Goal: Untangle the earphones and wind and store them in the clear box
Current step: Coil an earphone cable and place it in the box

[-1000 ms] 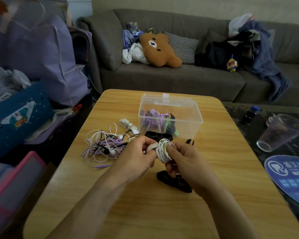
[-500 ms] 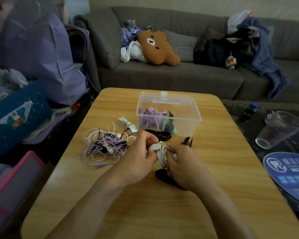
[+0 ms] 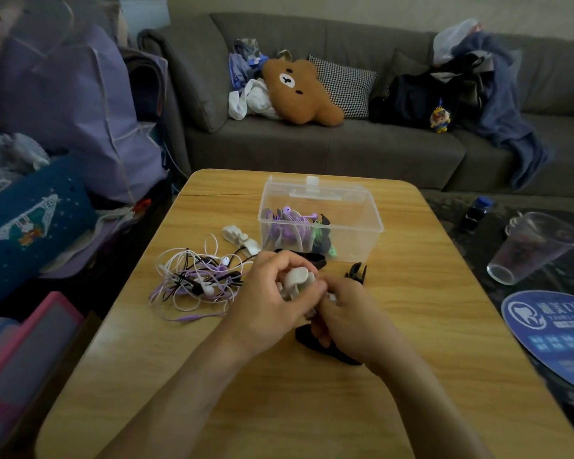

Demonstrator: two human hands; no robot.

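Observation:
A tangle of white, purple and black earphones [image 3: 198,279] lies on the wooden table [image 3: 411,342], left of my hands. My left hand [image 3: 272,299] grips a white clip [image 3: 295,276] together with a wound white earphone coil that my fingers mostly hide. My right hand [image 3: 352,319] pinches the same coil from the right. The clear box [image 3: 358,226] stands open behind my hands, with wound purple and green earphones inside.
A white clip [image 3: 241,238] lies left of the box. Black clips lie in front of the box [image 3: 304,256], to its right [image 3: 357,271] and under my right hand [image 3: 312,339]. A clear cup [image 3: 531,250] and a blue fan [image 3: 557,329] sit off the table's right edge.
My hands have closed together around the white coil, which showed openly one second ago. The white clip now sits over the coil.

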